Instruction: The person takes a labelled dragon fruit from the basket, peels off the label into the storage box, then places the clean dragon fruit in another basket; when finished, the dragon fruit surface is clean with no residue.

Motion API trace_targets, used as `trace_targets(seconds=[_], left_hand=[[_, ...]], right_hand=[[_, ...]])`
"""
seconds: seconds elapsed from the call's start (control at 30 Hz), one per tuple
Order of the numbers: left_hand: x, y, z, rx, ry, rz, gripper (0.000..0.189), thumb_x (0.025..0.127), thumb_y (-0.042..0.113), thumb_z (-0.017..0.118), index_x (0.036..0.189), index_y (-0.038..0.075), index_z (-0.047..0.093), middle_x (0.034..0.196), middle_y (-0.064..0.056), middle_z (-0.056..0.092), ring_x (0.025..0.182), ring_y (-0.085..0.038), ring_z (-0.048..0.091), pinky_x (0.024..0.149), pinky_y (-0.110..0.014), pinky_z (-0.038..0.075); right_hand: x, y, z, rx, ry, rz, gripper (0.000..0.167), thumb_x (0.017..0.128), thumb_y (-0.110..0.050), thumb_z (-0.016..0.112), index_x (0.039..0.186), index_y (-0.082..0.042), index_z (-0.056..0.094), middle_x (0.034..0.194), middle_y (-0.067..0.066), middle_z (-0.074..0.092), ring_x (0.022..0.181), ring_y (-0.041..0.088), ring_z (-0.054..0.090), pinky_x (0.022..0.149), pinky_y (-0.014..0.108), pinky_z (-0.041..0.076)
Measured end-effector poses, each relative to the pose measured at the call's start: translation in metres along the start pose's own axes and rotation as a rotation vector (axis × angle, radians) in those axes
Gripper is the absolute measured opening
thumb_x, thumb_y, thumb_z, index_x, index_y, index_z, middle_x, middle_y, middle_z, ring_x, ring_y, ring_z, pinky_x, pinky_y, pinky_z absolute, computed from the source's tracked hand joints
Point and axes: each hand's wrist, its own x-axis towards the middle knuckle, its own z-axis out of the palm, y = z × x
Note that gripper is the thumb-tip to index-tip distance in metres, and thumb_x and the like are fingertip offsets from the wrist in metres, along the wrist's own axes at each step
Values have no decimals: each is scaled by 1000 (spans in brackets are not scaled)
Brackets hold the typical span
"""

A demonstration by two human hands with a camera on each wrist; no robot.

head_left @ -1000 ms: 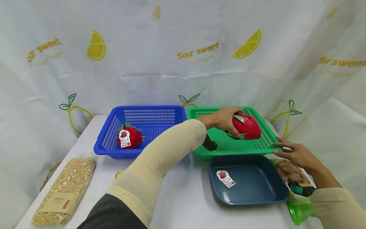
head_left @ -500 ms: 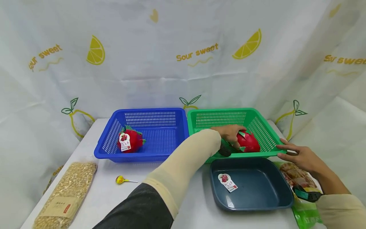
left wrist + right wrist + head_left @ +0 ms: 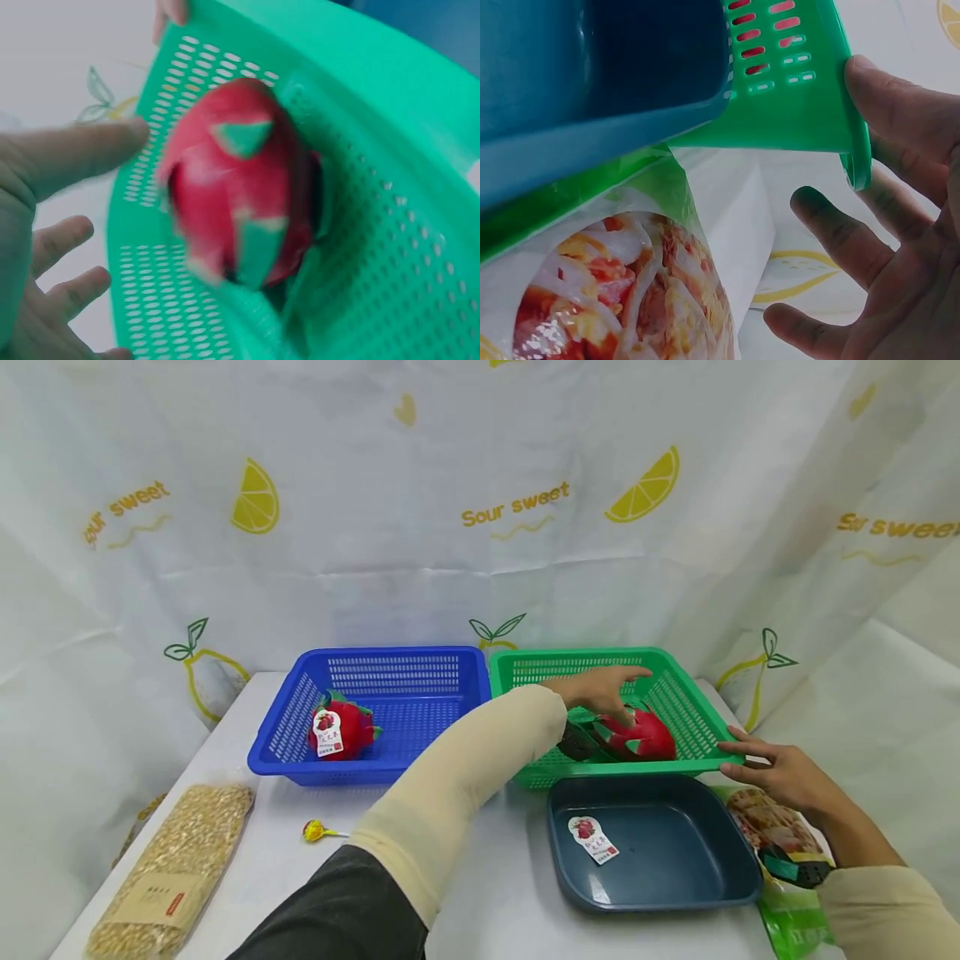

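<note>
My left hand [image 3: 600, 689] hovers over a red dragon fruit [image 3: 645, 735] with green leaf tips, which lies near the front right of the green basket [image 3: 690, 710]. Its fingers are spread in the left wrist view, and a gap shows between them and the fruit [image 3: 232, 180]. At the basket's right front corner, the thumb and a finger of my right hand [image 3: 791, 781] pinch the rim [image 3: 847, 112]; the other fingers stretch out free. Another dragon fruit [image 3: 352, 731], bearing a white label, sits in the blue basket [image 3: 408, 672].
A dark blue tray [image 3: 652, 852] with a loose fruit label [image 3: 592, 839] stands before the green basket. To its right lies a green food packet [image 3: 795, 902]. A lollipop [image 3: 315, 831] and a bag of grain [image 3: 172, 860] lie on the left. A printed curtain hangs behind.
My left hand lowered the dragon fruit into the green basket, then let go and lifted slightly with spread fingers. My right hand stayed at the basket's corner.
</note>
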Motion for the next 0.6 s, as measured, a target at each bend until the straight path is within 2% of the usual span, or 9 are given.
trace_targets(seconds=[0.07, 0.23, 0.33, 0.43, 0.53, 0.6], left_hand=[[-13, -3, -11, 2, 24, 21, 87, 84, 25, 77, 154, 25, 26, 154, 2, 30, 137, -12, 28, 94, -27, 41], [-53, -12, -42, -66, 89, 56, 86, 84, 27, 77, 154, 22, 26, 154, -4, 29, 139, -19, 28, 97, -33, 40], [-76, -15, -58, -65, 161, 87, 86, 84, 30, 76, 153, 21, 27, 154, -7, 29, 139, -23, 28, 99, -36, 39], [-101, -16, -71, -48, 249, 93, 85, 84, 35, 75, 153, 23, 28, 154, -3, 30, 139, -22, 29, 102, -39, 37], [-127, -16, -80, -57, 331, 78, 84, 83, 40, 75, 153, 26, 29, 154, 2, 30, 138, -19, 29, 102, -42, 37], [-145, -17, -84, -80, 386, 62, 83, 83, 43, 74, 152, 28, 30, 153, 5, 30, 138, -17, 30, 101, -44, 37]], right_hand=[[1, -1, 2, -11, -4, -6, 56, 96, -29, 61, 134, 11, 49, 150, 32, 20, 131, 60, 18, 90, 69, 32], [3, -4, 3, -60, -12, -19, 54, 97, -27, 60, 133, 12, 49, 149, 33, 23, 127, 61, 23, 88, 67, 35], [3, -6, 1, -85, -14, -27, 53, 97, -25, 60, 133, 12, 49, 148, 34, 23, 125, 62, 26, 87, 67, 36], [3, -6, -1, -114, -15, -30, 54, 97, -26, 59, 133, 12, 49, 147, 34, 24, 122, 62, 31, 86, 65, 38], [2, -6, -3, -105, -33, -17, 56, 98, -28, 59, 135, 12, 47, 149, 32, 22, 122, 58, 35, 79, 49, 47], [2, -6, -4, -99, -41, -11, 57, 98, -29, 58, 137, 11, 46, 150, 31, 20, 121, 54, 40, 68, 38, 46]])
